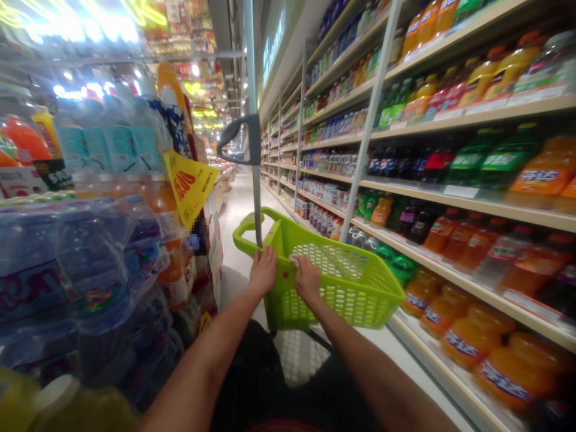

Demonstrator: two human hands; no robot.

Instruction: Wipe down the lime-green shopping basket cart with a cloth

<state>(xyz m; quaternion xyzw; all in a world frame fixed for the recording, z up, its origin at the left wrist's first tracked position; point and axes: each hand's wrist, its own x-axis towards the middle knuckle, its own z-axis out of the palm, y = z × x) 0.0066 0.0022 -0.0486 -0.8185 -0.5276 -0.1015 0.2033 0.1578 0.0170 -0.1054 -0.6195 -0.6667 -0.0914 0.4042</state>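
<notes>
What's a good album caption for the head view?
Left hand on a green basket, right hand pressing something white against it, beside shelved drinks.

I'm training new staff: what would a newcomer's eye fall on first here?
Probably the bright green basket in the middle, with the person's left hand laid on its near edge and the right hand beside it, gripping a pale wad at the rim. Next, the yellow price sign with red figures, beside the stacked bottles at left. The glowing neon at top left also pulls the eye.
</notes>
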